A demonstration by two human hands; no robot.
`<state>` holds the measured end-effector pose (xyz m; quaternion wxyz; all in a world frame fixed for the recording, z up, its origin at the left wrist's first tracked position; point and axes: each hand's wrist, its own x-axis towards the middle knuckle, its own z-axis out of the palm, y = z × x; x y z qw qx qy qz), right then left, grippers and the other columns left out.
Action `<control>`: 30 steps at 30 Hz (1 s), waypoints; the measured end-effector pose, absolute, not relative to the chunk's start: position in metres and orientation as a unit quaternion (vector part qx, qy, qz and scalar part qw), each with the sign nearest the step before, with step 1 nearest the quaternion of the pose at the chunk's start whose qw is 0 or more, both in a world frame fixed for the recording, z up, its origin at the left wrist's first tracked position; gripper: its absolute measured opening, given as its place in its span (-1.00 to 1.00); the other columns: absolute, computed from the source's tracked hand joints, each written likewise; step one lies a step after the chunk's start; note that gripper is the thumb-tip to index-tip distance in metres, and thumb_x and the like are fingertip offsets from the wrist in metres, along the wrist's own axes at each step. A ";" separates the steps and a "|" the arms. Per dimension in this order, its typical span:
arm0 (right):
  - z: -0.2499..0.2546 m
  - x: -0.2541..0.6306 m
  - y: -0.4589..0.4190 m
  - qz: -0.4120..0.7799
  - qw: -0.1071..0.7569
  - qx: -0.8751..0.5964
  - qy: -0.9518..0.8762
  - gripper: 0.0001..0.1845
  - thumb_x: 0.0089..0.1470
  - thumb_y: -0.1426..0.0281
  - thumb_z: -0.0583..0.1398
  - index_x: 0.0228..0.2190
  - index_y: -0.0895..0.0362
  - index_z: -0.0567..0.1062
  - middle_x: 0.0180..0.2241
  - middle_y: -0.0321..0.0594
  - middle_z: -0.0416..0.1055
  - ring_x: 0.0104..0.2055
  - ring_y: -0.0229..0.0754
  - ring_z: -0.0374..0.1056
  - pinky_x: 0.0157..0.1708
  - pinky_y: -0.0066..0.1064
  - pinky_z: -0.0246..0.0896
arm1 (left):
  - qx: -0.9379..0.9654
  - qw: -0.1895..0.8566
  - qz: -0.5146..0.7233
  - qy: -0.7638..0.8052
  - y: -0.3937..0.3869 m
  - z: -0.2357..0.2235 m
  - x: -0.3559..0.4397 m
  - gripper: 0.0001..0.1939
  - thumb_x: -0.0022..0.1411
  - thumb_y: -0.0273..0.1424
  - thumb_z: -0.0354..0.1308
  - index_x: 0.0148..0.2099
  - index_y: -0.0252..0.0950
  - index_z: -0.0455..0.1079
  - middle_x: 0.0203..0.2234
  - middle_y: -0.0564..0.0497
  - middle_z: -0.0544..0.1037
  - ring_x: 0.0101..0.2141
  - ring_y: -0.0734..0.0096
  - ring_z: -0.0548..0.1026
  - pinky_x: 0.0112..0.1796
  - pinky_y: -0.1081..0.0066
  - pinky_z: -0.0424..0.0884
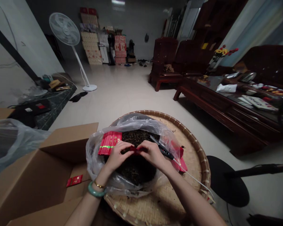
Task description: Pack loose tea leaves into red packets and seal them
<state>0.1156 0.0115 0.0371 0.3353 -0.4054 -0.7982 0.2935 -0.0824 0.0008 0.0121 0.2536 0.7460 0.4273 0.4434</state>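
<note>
Between the fingertips of both hands is a small red packet [135, 150], held over a clear plastic bag [94, 169] of dark loose tea leaves [136, 172]. My left hand [119, 154] pinches the packet's left side. My right hand [151, 153] pinches its right side. A stack of red packets [110, 142] with a green band lies on the bag, just left of my left hand. Beside my right hand rests a black corded tool like a hand-held sealer [162, 148]. More red packets [182, 161] lie right of it, partly behind plastic.
The bag sits in a round woven bamboo tray [191, 141]. At left stands an open cardboard box [19, 182] with a red packet [74, 180] inside. A white cord [198, 181] crosses the tray. A black round stand base [226, 182] is at right, a white fan [66, 31] farther back.
</note>
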 end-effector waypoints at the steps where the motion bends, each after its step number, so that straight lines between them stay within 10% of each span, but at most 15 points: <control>1: 0.037 0.116 0.013 0.308 0.353 -0.413 -0.781 -0.92 -0.04 0.54 0.23 -0.45 0.13 0.52 -0.44 -0.25 0.44 -0.38 -0.24 0.35 -0.37 -0.45 0.21 | 0.721 0.295 0.452 0.434 0.003 0.011 -0.081 -0.80 0.12 -0.30 0.21 -0.26 -0.32 0.51 -0.36 -0.07 0.56 -0.31 0.32 0.49 -0.24 0.30 0.45; 10: 0.029 0.109 0.020 0.584 0.374 -0.449 -0.563 -0.63 -0.20 0.12 0.31 -0.65 0.18 0.44 -0.71 -0.41 0.27 -0.69 -0.40 0.07 -0.67 -0.54 -0.03 | 0.516 0.505 0.487 0.492 0.002 0.017 -0.063 -0.73 -0.04 -0.21 0.30 -0.45 -0.35 0.48 -0.55 0.06 0.53 -0.50 0.45 0.43 -0.42 0.50 0.35; 30: 0.005 0.111 0.026 0.503 0.409 -0.503 -0.571 -0.70 -0.17 0.19 0.29 -0.65 0.17 0.47 -0.68 -0.35 0.33 -0.63 -0.31 0.19 -0.60 -0.49 0.06 | 0.365 0.697 0.413 0.460 -0.005 0.003 -0.039 -0.48 -0.26 -0.30 0.45 -0.22 -0.42 0.43 -0.42 -0.09 0.60 -0.45 0.31 0.58 -0.42 0.44 0.46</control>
